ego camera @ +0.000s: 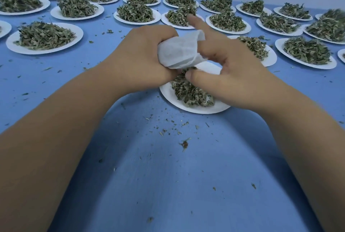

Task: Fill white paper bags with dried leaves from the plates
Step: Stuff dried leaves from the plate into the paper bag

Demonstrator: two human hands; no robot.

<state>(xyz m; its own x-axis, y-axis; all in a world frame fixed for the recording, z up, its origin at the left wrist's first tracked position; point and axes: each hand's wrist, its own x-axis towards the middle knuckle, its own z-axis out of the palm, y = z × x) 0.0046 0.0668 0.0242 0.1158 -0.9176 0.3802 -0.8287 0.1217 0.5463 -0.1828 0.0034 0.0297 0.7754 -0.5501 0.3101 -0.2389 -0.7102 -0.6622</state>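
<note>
- The small white paper bag (179, 52) hung just above the nearest round white paper plate (196, 109), probably so stray bits dropped back onto it.
- The left hand (141, 54) was clamped round the bag's body with curled fingers, steadying it.
- The right hand (229, 75) worked at the bag's mouth, index finger straight. Its lower fingers were hidden, so I could not tell whether it pinched anything.
- A heap of dried green leaves (190, 93) lay on that plate, under the thumb.
- Beyond that plate, many heaped plates (44, 36) sat in reach on the blue table (168, 175).
</note>
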